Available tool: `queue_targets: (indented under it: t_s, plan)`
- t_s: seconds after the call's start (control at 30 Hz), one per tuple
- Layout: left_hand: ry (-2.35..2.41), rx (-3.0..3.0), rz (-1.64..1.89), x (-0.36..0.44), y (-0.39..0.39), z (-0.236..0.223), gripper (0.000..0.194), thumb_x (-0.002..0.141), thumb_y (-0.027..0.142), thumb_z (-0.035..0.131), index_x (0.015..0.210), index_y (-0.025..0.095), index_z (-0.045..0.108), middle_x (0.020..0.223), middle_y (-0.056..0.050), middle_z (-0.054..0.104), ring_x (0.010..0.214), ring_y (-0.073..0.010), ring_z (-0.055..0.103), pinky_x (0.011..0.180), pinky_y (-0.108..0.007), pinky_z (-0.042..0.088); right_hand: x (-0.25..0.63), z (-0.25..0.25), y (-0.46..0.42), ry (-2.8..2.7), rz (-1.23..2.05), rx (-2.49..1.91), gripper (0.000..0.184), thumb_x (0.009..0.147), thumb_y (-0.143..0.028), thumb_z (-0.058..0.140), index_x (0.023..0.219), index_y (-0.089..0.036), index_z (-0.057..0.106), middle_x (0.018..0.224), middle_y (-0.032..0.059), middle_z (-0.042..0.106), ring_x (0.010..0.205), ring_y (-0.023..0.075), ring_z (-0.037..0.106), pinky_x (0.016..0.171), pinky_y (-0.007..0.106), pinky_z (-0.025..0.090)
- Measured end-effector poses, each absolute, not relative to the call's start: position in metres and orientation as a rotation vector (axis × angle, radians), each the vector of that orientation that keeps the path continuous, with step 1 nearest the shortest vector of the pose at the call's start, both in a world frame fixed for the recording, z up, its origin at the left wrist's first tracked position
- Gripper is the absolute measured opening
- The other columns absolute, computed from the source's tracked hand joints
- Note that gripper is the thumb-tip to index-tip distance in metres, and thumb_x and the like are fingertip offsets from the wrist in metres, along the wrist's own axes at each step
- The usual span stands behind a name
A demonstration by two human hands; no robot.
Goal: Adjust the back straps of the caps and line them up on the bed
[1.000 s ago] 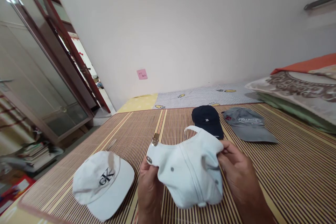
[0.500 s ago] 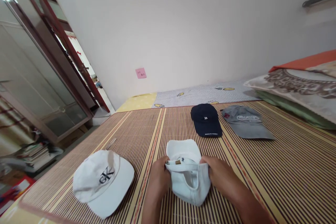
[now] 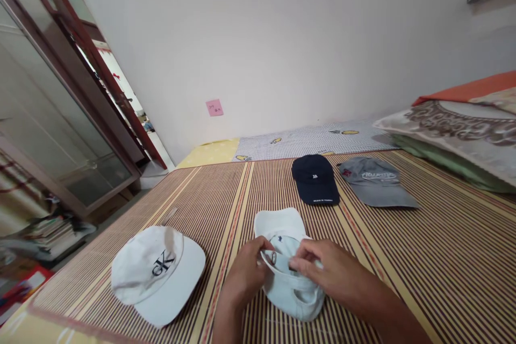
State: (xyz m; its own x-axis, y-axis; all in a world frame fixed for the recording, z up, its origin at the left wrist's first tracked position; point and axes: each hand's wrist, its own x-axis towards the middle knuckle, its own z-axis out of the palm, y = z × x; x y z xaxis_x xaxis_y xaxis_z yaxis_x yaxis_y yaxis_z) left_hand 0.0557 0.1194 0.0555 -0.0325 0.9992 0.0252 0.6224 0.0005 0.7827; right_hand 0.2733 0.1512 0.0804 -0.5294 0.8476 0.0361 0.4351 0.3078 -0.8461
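"Our left hand [image 3: 249, 267] has thumb and fingers pinching the strap [image 3: 278, 274] of the pale blue cap [image 3: 287, 296], right beside a metal buckle [image 3: 273, 258]. And the other hand?"

"Our right hand [image 3: 322, 264] comes over the cap's opening from the opposite side, thumb and fingertips drawn together. Whether we grip anything between them, we cannot tell."

"Where do we have the cap itself?"

"It rests in front of us on the striped mat [image 3: 201, 193], between our hands, crown toward us and brim pointing away. We can see a small dark blue mark inside it."

"What else lies around us?"

"To our left we have a white cap [image 3: 161, 275] with black letters. Beyond our right hand sit a navy cap [image 3: 315, 178] and, just beside it, a gray cap [image 3: 374, 183]. Past the mat runs a checked cloth [image 3: 298, 134] along the wall [image 3: 282, 37], which bears a pink note [image 3: 214, 108]."
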Motion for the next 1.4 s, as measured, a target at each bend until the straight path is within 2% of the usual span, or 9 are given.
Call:
queue_targets:
  t_s: [0.07,0.27,0.4,0.5,0.73,0.83,0.97,1.13,1.4]
  plan:
    - [1.717,1.666,0.824,0.058,0.118,0.058,0.015,0.073,0.016,0.061,0.086,0.021,0.068,0.088,-0.004,0.071,0.085,-0.0229,0.062,0.075,-0.032,0.041,0.271,0.081,0.147,-2.070,1.220,-1.154,0.012,0.082,-0.032,0.075,0.077,-0.022,0.070,0.081,0.0042,0.078,0.078,0.0235,0.071,0.066,0.031,0.043]
    - [1.708,1.667,0.766,0.070,0.114,0.067,0.018,0.071,0.019,0.069,0.087,0.019,0.075,0.088,-0.005,0.076,0.086,-0.0249,0.066,0.076,-0.033,0.042,0.258,0.090,0.135,-2.071,1.421,-1.094,0.012,0.074,-0.028,0.079,0.080,-0.021,0.071,0.073,0.0030,0.077,0.070,0.0217,0.070,0.057,0.027,0.039]
    - [1.606,1.695,0.769,0.073,0.115,0.065,0.015,0.072,0.019,0.066,0.081,0.019,0.078,0.077,-0.003,0.075,0.077,-0.0230,0.065,0.070,-0.032,0.040,0.255,0.096,0.131,-2.228,1.271,-1.125,0.012,0.072,-0.011,0.066,0.070,-0.022,0.061,0.066,-0.0010,0.071,0.064,0.0174,0.063,0.054,0.027,0.030]
    - [1.582,1.674,0.736,0.072,0.117,0.056,0.017,0.071,0.017,0.064,0.080,0.017,0.079,0.073,-0.003,0.073,0.072,-0.0213,0.062,0.066,-0.031,0.037,0.259,0.090,0.137,-2.215,1.141,-1.101,0.015,0.078,-0.007,0.059,0.073,-0.021,0.060,0.068,-0.0001,0.070,0.065,0.0174,0.064,0.057,0.027,0.033]
    - [1.547,1.632,0.819,0.063,0.122,0.051,0.027,0.073,0.020,0.065,0.094,0.016,0.081,0.088,-0.006,0.074,0.077,-0.0204,0.057,0.072,-0.032,0.038,0.276,0.082,0.156,-1.631,1.410,-0.797,0.013,0.095,-0.033,0.060,0.100,-0.021,0.063,0.087,0.0031,0.075,0.068,0.0167,0.070,0.059,0.026,0.048]
    - [1.366,1.610,0.951,0.059,0.120,0.058,0.020,0.082,0.029,0.066,0.092,0.018,0.080,0.092,-0.006,0.071,0.086,-0.0210,0.058,0.077,-0.032,0.039,0.277,0.088,0.157,-1.525,1.432,-0.752,0.029,0.098,-0.049,0.063,0.101,-0.020,0.068,0.073,0.0001,0.070,0.061,0.0149,0.064,0.057,0.025,0.046]
    - [1.156,1.417,1.056,0.054,0.117,0.061,0.028,0.086,0.044,0.072,0.090,0.017,0.075,0.081,-0.001,0.059,0.074,-0.0154,0.047,0.068,-0.028,0.033,0.274,0.094,0.154,-1.445,1.374,-0.760,0.041,0.096,-0.060,0.063,0.092,-0.020,0.068,0.071,-0.0019,0.066,0.046,0.0085,0.047,0.049,0.024,0.037]
    - [0.989,1.272,1.155,0.048,0.116,0.052,0.031,0.081,0.046,0.082,0.087,0.017,0.074,0.078,0.001,0.055,0.071,-0.0135,0.043,0.066,-0.026,0.031,0.272,0.091,0.154,-1.522,1.410,-0.735,0.036,0.099,-0.058,0.059,0.096,-0.022,0.063,0.068,-0.0045,0.066,0.042,0.0066,0.038,0.044,0.023,0.026]
    - [0.830,1.282,1.285,0.049,0.119,0.048,0.023,0.083,0.042,0.084,0.082,0.019,0.080,0.084,-0.001,0.057,0.083,-0.0171,0.051,0.079,-0.027,0.039,0.264,0.090,0.145,-1.764,1.477,-0.742,0.025,0.097,-0.041,0.064,0.084,-0.021,0.071,0.071,-0.0024,0.066,0.051,0.0082,0.045,0.051,0.023,0.032]
